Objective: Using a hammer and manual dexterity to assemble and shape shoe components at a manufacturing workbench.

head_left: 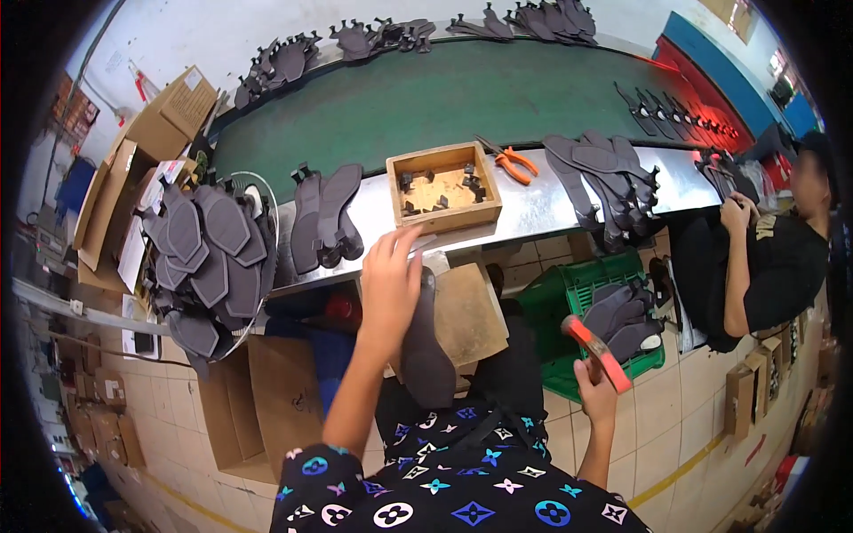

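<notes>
My left hand [392, 277] is beside the upper end of a dark grey shoe sole [430, 351], just in front of a wooden box [444, 188]. Its fingers are stretched forward and slightly curved, with nothing visible held in them; whether the thumb touches the sole I cannot tell. The sole lies lengthwise over my lap, next to a worn tan board [466, 315]. Low on the right, my right hand [596, 393] is closed around a hammer [601, 354] with red-orange parts, held up off the work. Several small black pieces [473, 184] lie in the box.
Orange-handled pliers [514, 164] lie beside the box on the metal bench edge. Grey sandal parts [209, 235] fill a basket at left; more [604, 173] lie right. A green crate [555, 373] stands below. A co-worker [755, 258] sits at right. Behind runs a green conveyor belt [382, 107].
</notes>
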`<state>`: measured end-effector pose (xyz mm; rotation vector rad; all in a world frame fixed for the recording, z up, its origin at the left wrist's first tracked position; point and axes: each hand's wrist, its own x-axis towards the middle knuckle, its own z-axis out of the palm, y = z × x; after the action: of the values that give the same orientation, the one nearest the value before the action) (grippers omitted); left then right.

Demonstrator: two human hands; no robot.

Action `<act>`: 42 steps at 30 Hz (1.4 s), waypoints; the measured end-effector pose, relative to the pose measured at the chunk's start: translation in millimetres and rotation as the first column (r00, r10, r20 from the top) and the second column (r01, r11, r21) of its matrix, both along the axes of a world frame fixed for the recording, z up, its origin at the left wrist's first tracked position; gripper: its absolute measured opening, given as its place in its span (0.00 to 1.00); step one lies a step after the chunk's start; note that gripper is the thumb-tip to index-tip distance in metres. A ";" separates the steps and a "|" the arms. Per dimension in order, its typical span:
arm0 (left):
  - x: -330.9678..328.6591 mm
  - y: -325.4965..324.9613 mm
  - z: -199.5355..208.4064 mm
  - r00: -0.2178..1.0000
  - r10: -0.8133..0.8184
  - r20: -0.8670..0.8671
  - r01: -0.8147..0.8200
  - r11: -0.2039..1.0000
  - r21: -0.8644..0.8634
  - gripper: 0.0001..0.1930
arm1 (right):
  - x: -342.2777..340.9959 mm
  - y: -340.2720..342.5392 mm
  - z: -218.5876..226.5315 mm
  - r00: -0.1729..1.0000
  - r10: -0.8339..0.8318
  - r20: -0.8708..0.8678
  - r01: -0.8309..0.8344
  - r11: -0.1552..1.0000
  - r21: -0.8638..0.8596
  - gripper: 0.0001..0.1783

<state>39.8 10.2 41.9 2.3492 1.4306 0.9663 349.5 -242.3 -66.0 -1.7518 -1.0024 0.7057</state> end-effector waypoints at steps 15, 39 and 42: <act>33.1 136.3 11.1 0.969 -0.092 0.228 0.183 0.890 -0.418 0.11 | -36.5 94.5 73.5 0.959 0.127 -0.255 -0.075 0.976 0.205 0.10; -35.4 -40.0 25.6 0.962 0.027 0.271 0.019 0.986 -0.165 0.18 | -132.9 166.1 167.4 0.770 0.605 -0.203 -0.530 0.783 0.325 0.10; -46.1 -12.9 -19.2 0.972 -0.072 0.226 0.095 0.991 -0.097 0.19 | -140.6 188.0 156.1 0.735 0.624 -0.265 -0.595 0.781 0.188 0.12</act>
<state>-6.3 -2.7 22.7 2.1303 1.2556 1.0629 208.9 -54.4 90.1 -1.1526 -1.3714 1.2901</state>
